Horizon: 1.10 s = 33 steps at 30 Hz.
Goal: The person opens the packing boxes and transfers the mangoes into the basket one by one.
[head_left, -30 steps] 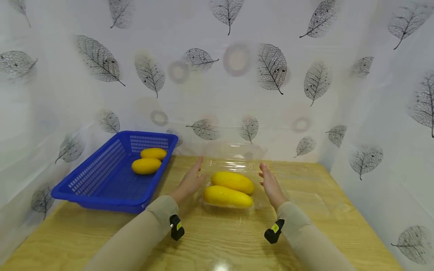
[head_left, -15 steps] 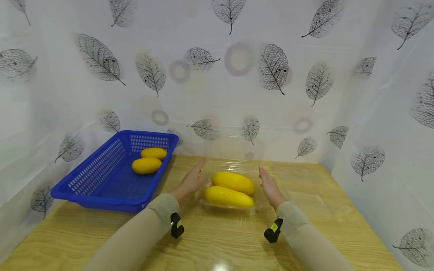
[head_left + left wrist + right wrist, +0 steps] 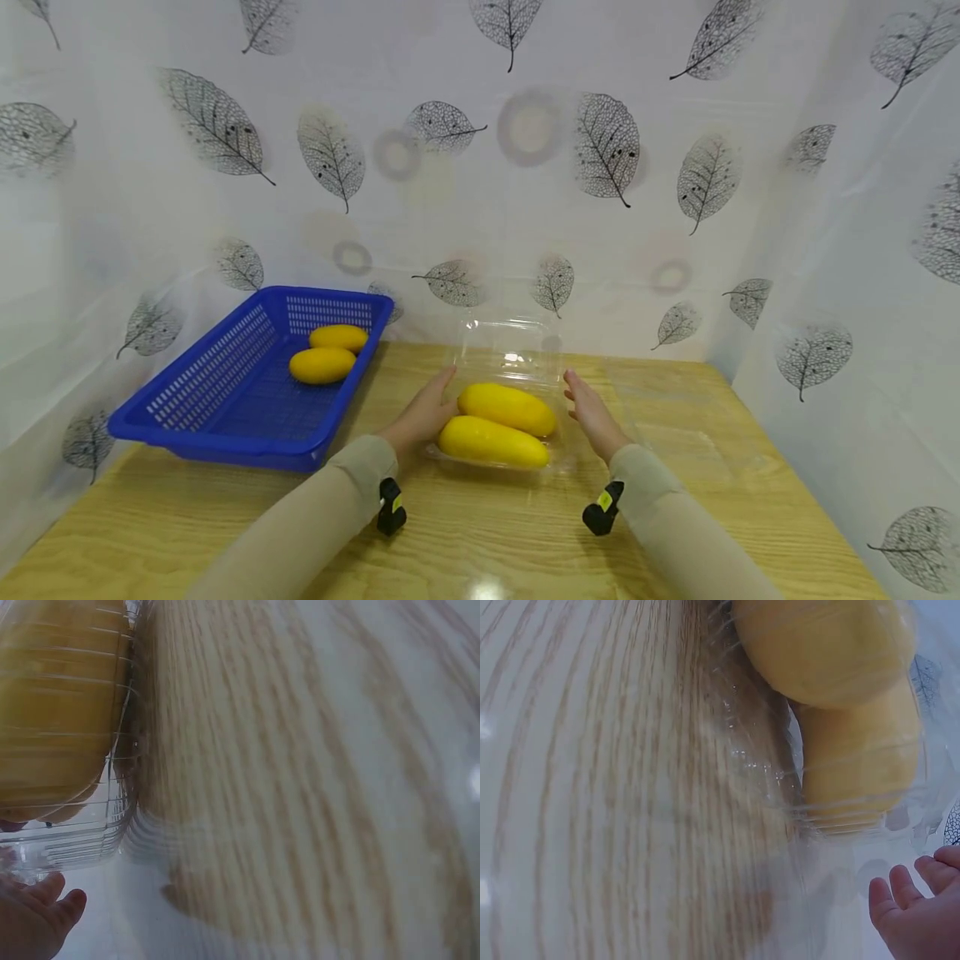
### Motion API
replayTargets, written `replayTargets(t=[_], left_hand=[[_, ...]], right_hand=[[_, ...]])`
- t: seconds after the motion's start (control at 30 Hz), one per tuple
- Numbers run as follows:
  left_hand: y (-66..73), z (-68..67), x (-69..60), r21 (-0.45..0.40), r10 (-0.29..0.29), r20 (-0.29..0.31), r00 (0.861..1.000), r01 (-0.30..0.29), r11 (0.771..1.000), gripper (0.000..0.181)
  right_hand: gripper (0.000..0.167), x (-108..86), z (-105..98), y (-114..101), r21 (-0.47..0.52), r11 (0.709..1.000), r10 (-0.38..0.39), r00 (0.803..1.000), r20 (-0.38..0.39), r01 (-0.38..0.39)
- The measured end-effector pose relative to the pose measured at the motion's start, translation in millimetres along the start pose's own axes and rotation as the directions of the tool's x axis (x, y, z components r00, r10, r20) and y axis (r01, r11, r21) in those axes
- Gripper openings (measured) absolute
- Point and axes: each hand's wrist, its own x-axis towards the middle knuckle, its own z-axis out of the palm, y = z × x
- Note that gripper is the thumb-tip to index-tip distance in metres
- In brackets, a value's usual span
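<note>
Two long, smooth yellow fruits (image 3: 492, 442) lie side by side in a clear plastic clamshell box (image 3: 498, 471) at the middle of the table. Its clear lid (image 3: 510, 346) stands raised at the back. At the box's left side is my left hand (image 3: 422, 414), fingers extended and close against the wall; exact contact cannot be made out. My right hand (image 3: 594, 414) is held to the right of the box, a small gap away, with its fingers extended. In the right wrist view, the fingers (image 3: 904, 889) are spread slightly below the yellow fruits (image 3: 862, 750).
To the left stands a blue plastic basket (image 3: 225, 454) with two shorter yellow fruits (image 3: 322, 365) inside. Flat clear plastic (image 3: 678, 446) seems to lie on the wooden table (image 3: 480, 533) at the right. A leaf-print curtain (image 3: 480, 208) encloses the back and sides.
The clamshell box and its fruits have shifted slightly left, towards my left hand. My right hand has moved a little left too. The lid shows more clearly, standing up behind the fruits.
</note>
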Motion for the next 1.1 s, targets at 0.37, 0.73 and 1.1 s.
replayTargets(t=[0.37,0.73,1.1], left_hand=[[9.1,5.7,-2.5,-0.05,-0.017,-0.009,1.0,0.016,0.999,0.056],[23.1,-3.3,-13.6,0.326,0.169,0.056,0.984,-0.178,0.929,0.045],[58.1,-0.9,-37.4,0.609,0.259,0.438,0.861,-0.496,0.619,0.053]], right_hand=[[0.084,3.3,-4.2,5.4,0.056,0.996,0.065,0.997,0.035,-0.067],[0.062,-27.1,-6.7,8.9,-0.235,0.972,0.014,1.0,0.027,-0.007],[0.049,-39.4,-7.1,13.8,-0.397,0.916,-0.071,0.997,-0.017,0.059]])
